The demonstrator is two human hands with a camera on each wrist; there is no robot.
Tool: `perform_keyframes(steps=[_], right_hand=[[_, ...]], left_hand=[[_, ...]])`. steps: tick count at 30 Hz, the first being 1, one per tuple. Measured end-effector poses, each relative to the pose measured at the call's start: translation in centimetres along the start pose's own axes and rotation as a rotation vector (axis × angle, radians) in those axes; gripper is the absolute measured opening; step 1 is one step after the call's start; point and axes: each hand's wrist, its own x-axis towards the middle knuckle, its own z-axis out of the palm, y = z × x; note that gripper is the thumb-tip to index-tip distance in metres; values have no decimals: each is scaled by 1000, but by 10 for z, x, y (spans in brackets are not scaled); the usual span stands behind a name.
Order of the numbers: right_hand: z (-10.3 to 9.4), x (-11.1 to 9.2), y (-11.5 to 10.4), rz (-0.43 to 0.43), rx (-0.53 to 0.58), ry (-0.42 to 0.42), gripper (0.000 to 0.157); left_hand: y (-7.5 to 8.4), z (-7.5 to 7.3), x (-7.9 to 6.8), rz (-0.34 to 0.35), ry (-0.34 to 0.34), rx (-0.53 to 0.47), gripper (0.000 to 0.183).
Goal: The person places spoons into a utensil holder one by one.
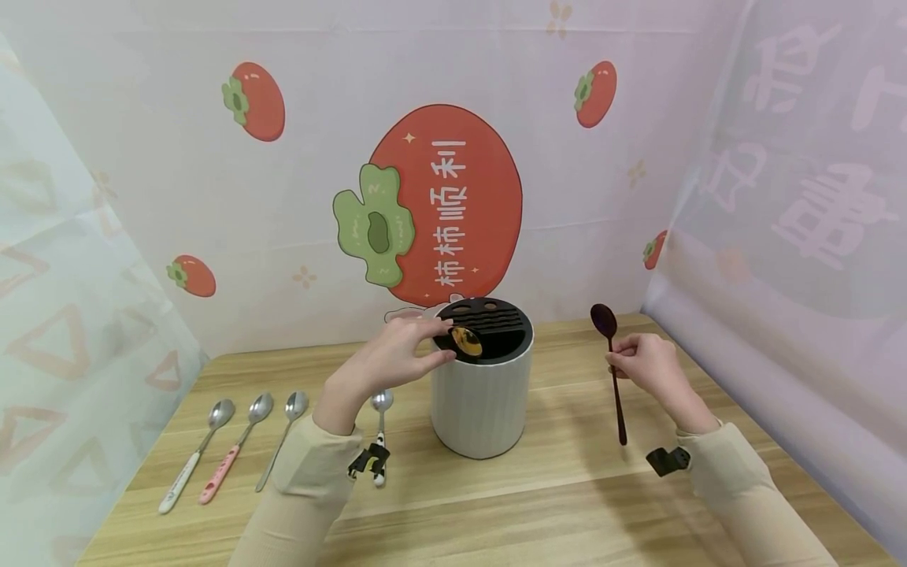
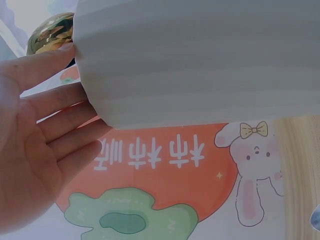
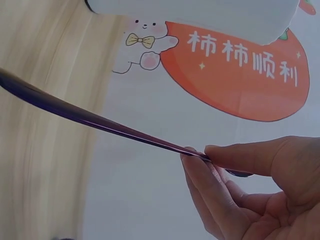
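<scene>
A white ribbed utensil holder (image 1: 482, 405) with a black slotted top stands mid-table. The bowl of a gold spoon (image 1: 466, 341) shows at its opening; the handle is hidden inside. My left hand (image 1: 400, 354) is at the holder's left rim, thumb and fingers extended on either side of the gold bowl. In the left wrist view the thumb tip lies close to the gold bowl (image 2: 52, 32); firm contact is unclear. To the right, my right hand (image 1: 648, 366) pinches a dark purple spoon (image 1: 605, 320) by its handle between thumb and fingers, bowl up, above the table.
On the left of the wooden table (image 1: 453, 520) lie a white-handled spoon (image 1: 186, 476), a pink-handled spoon (image 1: 225, 468) and a plain metal spoon (image 1: 283, 437). A spoon with a black-and-white handle (image 1: 382, 402) lies beside the left forearm. Printed cloth walls (image 1: 439, 47) enclose the table.
</scene>
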Motion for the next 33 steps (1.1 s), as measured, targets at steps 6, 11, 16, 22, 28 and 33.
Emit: perform_keyframes(steps=[6,11,16,22,28,33], right_hand=[[-3,-2,-6,-50,-9,9,23],[-5,-4,-14,-76,-18,32,21],[-6,-6,-21,-91,-8,43,21],[-7,-7,-29,-96,2,52,21],[-8,-7,-40,-114,-10,71,22],[-7,-6,-48,-135,3,82,21]], left_hand=[[0,0,0,2,4,-4,45],[0,0,0,5,4,1,45],[0,0,0,5,4,3,45],[0,0,0,7,5,-1,45],[1,-1,0,7,5,-6,46],[2,-1,-1,4,7,-11,45]])
